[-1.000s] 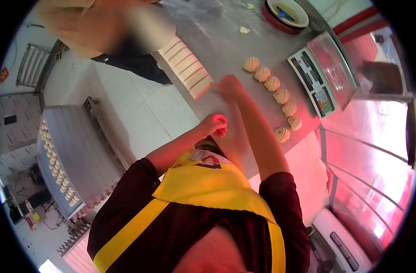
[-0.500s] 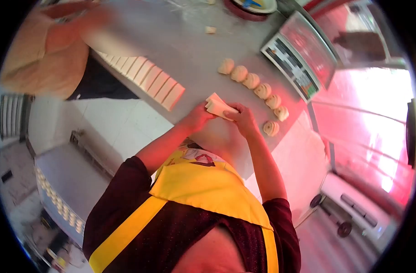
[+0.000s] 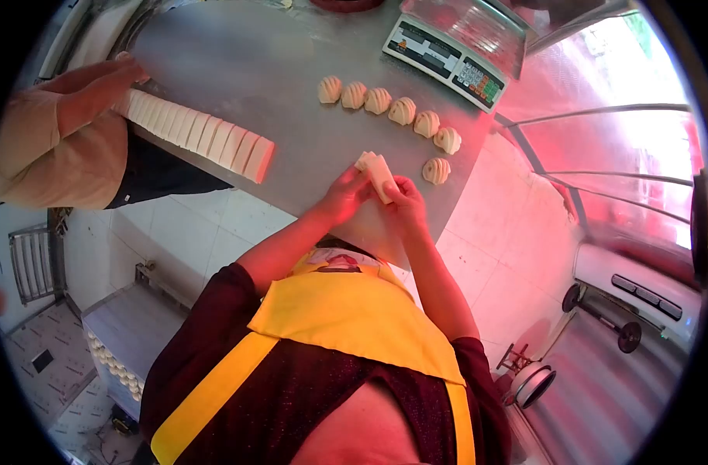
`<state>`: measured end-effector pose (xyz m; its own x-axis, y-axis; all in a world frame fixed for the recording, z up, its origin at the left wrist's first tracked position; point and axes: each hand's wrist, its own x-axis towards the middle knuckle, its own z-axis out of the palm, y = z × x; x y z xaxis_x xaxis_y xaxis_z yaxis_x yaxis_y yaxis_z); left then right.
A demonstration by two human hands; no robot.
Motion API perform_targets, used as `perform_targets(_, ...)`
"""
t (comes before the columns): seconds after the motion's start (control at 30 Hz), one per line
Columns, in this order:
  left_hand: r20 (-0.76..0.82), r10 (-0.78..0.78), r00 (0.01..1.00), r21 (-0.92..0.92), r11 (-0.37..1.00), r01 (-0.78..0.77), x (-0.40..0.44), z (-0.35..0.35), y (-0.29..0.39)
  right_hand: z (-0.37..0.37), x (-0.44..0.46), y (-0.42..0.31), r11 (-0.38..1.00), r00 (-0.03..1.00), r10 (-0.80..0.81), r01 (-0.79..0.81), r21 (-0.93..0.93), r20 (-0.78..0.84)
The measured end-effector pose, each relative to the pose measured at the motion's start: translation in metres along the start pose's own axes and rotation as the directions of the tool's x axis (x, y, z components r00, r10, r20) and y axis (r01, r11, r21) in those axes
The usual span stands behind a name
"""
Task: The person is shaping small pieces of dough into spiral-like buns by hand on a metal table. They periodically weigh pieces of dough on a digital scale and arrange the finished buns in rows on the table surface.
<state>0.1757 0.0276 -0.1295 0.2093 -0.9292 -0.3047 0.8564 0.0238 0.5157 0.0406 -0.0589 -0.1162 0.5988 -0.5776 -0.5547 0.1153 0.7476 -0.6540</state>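
Over the near edge of the steel table (image 3: 292, 116), both my hands grip one pale dough piece (image 3: 379, 177), which looks folded or layered. My left hand (image 3: 347, 194) pinches its left side, and my right hand (image 3: 406, 203) holds its lower right end. To the left lies a long row of cut dough strips (image 3: 206, 138), side by side along the table edge. Beyond my hands, several ridged, shaped dough pieces (image 3: 402, 111) form a slanting line, and a single one (image 3: 437, 170) sits nearer, to the right of my right hand.
A digital scale (image 3: 447, 62) stands at the back right of the table. At the left, a co-worker's arms (image 3: 98, 93) reach to the far end of the strips. A lower table (image 3: 137, 318) with rows of dough pieces is at the lower left.
My right hand first reached beside the strip row; both hands then came together on a dough piece. Since then the piece has turned more upright. The whole view has shifted and rotated.
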Motion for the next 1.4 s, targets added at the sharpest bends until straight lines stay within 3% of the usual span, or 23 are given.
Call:
perform_targets(0.07,-0.049,0.103,0.993,0.286,0.954,-0.085,0.002,0.008,-0.01,-0.008,-0.004,0.007,0.963,0.998,-0.064,0.058,-0.263,-0.015)
perform_targets(0.13,-0.083,0.131,0.988,0.312,0.945,-0.099,-0.002,0.019,-0.011,-0.013,-0.016,0.009,0.824,0.986,-0.16,0.161,-0.543,0.05)
perform_targets(0.17,-0.099,0.145,0.985,0.325,0.94,-0.105,-0.003,0.024,-0.012,-0.02,-0.019,0.002,0.79,0.988,-0.113,0.156,-0.592,0.11)
perform_targets(0.23,-0.033,-0.004,0.999,0.258,0.966,0.012,-0.01,0.028,0.0,-0.025,-0.028,-0.033,0.712,0.976,-0.005,0.156,-0.685,0.217)
perform_targets(0.27,0.004,-0.078,0.997,0.227,0.971,0.076,-0.014,0.031,0.006,-0.025,-0.03,-0.046,0.773,0.98,-0.046,0.159,-0.614,0.195)
perform_targets(0.33,0.082,-0.212,0.974,0.425,0.891,0.158,-0.021,0.043,0.013,-0.023,-0.029,-0.07,0.873,0.983,-0.122,0.172,-0.456,0.138)
perform_targets(0.43,0.15,-0.291,0.945,0.57,0.806,0.158,-0.029,0.067,0.015,-0.01,-0.032,-0.085,0.851,0.947,0.16,0.012,-0.526,0.28)
perform_targets(0.47,0.17,-0.292,0.941,0.594,0.792,0.139,-0.03,0.071,0.015,-0.013,-0.03,-0.083,0.83,0.945,0.124,0.07,-0.554,0.304)
perform_targets(0.53,0.187,-0.337,0.923,0.507,0.837,0.203,-0.029,0.059,0.011,-0.021,-0.025,-0.075,0.774,0.933,0.061,0.18,-0.607,0.355)
perform_targets(0.63,0.137,-0.408,0.903,0.394,0.859,0.328,-0.031,0.048,0.006,-0.028,-0.03,-0.067,0.863,0.936,0.008,0.171,-0.474,0.353)
perform_targets(0.77,0.068,-0.438,0.896,0.277,0.871,0.405,-0.04,0.067,0.014,-0.018,-0.042,-0.079,0.657,0.859,0.031,0.368,-0.658,0.511)
perform_targets(0.87,0.17,-0.529,0.831,0.323,0.827,0.46,-0.031,0.04,0.016,-0.007,-0.04,-0.087,0.369,0.774,0.026,0.58,-0.726,0.632)
perform_targets(0.93,0.139,-0.554,0.821,0.442,0.776,0.449,-0.036,0.041,0.028,-0.003,-0.036,-0.086,0.195,0.733,0.04,0.661,-0.724,0.679)
perform_targets(1.03,0.096,-0.606,0.79,0.603,0.667,0.438,-0.058,0.058,0.064,0.005,-0.026,-0.084,0.558,0.795,0.278,0.324,-0.764,0.54)
perform_targets(1.07,0.085,-0.625,0.776,0.654,0.622,0.43,-0.066,0.061,0.075,0.012,-0.018,-0.077,0.539,0.853,0.243,0.277,-0.795,0.462)
perform_targets(1.13,0.202,-0.487,0.85,0.623,0.733,0.272,-0.077,0.05,0.078,0.029,0.012,-0.048,0.499,0.939,0.164,0.184,-0.847,0.301)
perform_targets(1.17,0.258,-0.422,0.869,0.609,0.769,0.193,-0.08,0.044,0.08,0.031,0.041,-0.029,0.744,0.953,0.151,0.065,-0.665,0.263)
perform_targets(1.2,0.199,-0.393,0.898,0.523,0.817,0.242,-0.082,0.039,0.079,0.037,0.071,-0.016,0.911,0.962,0.159,-0.057,-0.409,0.22)
perform_targets(1.27,0.082,-0.255,0.963,0.375,0.904,0.207,-0.075,0.033,0.078,0.091,0.097,-0.044,0.984,0.916,0.179,-0.164,-0.071,0.358)
perform_targets(1.37,-0.053,-0.106,0.993,0.116,0.987,0.111,-0.06,0.009,0.072,0.133,0.117,-0.075,0.98,0.906,0.076,0.008,-0.197,0.416)
perform_targets(1.4,-0.11,-0.02,0.994,0.057,0.998,0.026,-0.054,0.001,0.07,0.13,0.11,-0.073,0.981,0.903,0.138,-0.068,-0.181,0.406)
